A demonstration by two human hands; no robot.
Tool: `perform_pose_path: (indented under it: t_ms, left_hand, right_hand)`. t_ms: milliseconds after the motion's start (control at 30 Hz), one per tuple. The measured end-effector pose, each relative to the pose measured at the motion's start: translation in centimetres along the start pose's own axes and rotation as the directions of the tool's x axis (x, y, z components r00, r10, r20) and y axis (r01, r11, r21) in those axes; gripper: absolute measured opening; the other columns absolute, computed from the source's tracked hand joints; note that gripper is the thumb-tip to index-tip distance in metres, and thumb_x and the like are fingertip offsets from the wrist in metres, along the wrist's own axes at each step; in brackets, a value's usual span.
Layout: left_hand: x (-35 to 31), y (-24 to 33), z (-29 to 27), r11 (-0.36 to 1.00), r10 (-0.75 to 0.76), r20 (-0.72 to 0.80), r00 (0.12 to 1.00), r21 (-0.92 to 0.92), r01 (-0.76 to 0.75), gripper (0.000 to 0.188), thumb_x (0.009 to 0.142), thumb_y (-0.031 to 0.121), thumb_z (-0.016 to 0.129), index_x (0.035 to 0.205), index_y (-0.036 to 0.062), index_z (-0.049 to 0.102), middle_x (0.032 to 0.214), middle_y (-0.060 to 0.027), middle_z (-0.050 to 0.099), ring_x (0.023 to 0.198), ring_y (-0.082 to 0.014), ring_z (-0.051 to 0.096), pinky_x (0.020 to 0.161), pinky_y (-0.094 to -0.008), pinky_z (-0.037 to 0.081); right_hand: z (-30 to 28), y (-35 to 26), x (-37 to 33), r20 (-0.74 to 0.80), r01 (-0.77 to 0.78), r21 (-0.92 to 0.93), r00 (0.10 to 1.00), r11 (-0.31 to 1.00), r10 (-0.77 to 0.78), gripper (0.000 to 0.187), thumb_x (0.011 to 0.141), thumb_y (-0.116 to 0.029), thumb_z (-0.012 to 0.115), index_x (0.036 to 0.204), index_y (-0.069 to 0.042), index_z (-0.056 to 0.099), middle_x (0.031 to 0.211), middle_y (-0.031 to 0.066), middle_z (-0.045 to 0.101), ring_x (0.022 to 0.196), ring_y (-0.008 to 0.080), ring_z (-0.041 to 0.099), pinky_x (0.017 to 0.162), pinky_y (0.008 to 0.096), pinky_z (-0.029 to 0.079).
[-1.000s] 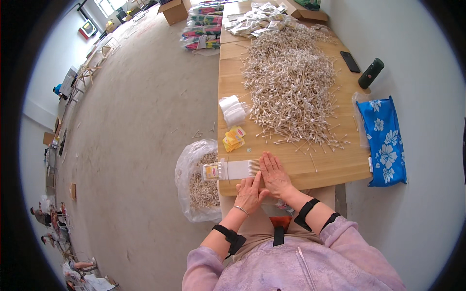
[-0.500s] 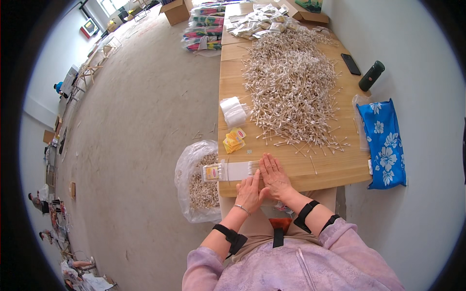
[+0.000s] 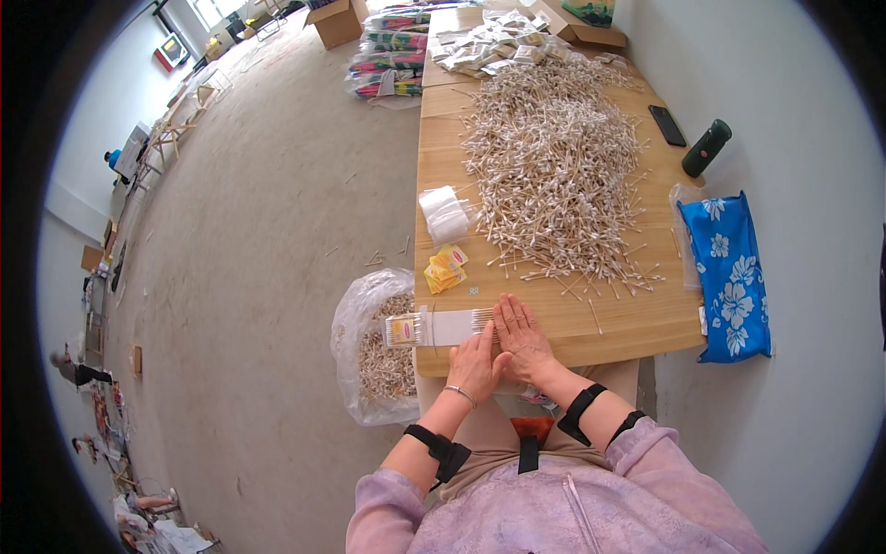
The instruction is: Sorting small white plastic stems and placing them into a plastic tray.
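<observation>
At the table's near edge my right hand (image 3: 523,343) lies flat, its fingers stretched out and close together, along the right end of a row of cotton swabs (image 3: 481,320). My left hand (image 3: 473,366) rests beside it, fingers extended, with fingertips touching the swabs and the thumb near my right hand. Part of the row is hidden under the hands. The swabs lie at the end of a flat white strip (image 3: 451,328). To its left, a small clear bag (image 3: 402,330) holding swabs and a yellow card reaches over the table's left edge.
A large heap of loose swabs (image 3: 554,157) covers the table's middle. Yellow cards (image 3: 446,269) and clear bags (image 3: 444,214) lie at left. A bag of swabs (image 3: 374,369) stands below the left edge. A phone (image 3: 666,125), dark bottle (image 3: 707,148) and blue flowered package (image 3: 731,277) line the right.
Both my hands stay nearly still on the swabs. Far off at the left, a person in the background has shifted position.
</observation>
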State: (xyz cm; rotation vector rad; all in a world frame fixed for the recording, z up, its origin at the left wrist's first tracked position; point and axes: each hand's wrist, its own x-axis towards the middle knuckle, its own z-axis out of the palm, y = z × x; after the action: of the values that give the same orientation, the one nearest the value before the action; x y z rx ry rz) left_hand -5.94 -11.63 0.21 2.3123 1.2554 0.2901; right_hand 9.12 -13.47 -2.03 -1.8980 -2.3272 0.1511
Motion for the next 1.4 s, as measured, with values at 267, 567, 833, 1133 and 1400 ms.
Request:
perform_pose_path:
  t_ms: [267,567,833,1133,1400]
  left_hand:
    - [0.0,-0.3,0.2,1.0,0.024,0.003,1.0,0.017,-0.024,0.068,0.089,0.043,0.052,0.141,0.005,0.033,0.115,-0.014,0.056,0.104,-0.0301,0.052,0.086,-0.0424,0.037]
    - [1.2,0.3,-0.8,0.996,-0.07,0.116,0.991,-0.039,0.075,0.068,0.091,0.041,0.051,0.143,0.0043,0.027,0.113,-0.0165,0.059,0.103,-0.033,0.055,0.087,-0.046,0.038]
    - [1.3,0.4,-1.1,0.995,-0.078,0.13,0.988,-0.058,0.086,0.064,0.089,0.031,0.054,0.141,0.0036,0.028,0.111,-0.0186,0.06,0.102,-0.0345,0.057,0.086,-0.048,0.039]
    - [2.4,0.0,-1.5,0.992,-0.044,0.143,0.989,-0.109,0.06,0.064,0.086,0.011,0.053,0.142,0.0015,0.023,0.094,-0.0256,0.063,0.087,-0.042,0.061,0.076,-0.0481,0.047]
    - [2.6,0.0,-1.3,0.992,-0.066,0.155,0.986,-0.092,0.081,0.067,0.082,0.013,0.058,0.141,-0.0004,0.027,0.095,-0.023,0.064,0.086,-0.0401,0.062,0.074,-0.0471,0.048]
  right_hand:
    - [0.3,0.2,0.0,-0.045,0.01,-0.008,0.999,1.0,-0.011,0.089,0.075,-0.036,0.052,0.143,0.007,0.015,0.151,0.0247,0.012,0.143,0.0344,0.007,0.117,0.0432,0.004]
    - [0.2,0.1,0.0,-0.005,-0.013,0.044,1.0,0.999,0.013,0.087,0.076,-0.037,0.05,0.143,0.007,0.016,0.151,0.0249,0.013,0.143,0.0345,0.008,0.117,0.0434,0.004]
    - [0.2,0.0,0.0,-0.074,-0.007,0.098,0.997,0.995,0.014,0.085,0.075,-0.036,0.05,0.142,0.008,0.02,0.15,0.0258,0.016,0.142,0.035,0.01,0.116,0.0439,0.006]
    - [-0.6,-0.2,0.0,-0.086,0.015,0.17,0.996,0.985,0.0,0.087,0.076,-0.04,0.055,0.141,0.007,0.022,0.148,0.0265,0.019,0.141,0.0375,0.014,0.115,0.0459,0.01]
    - [-0.6,-0.1,0.1,-0.048,0.003,0.141,0.999,0.99,0.004,0.09,0.076,-0.045,0.056,0.141,0.007,0.021,0.149,0.0268,0.017,0.141,0.0378,0.013,0.116,0.0455,0.009]
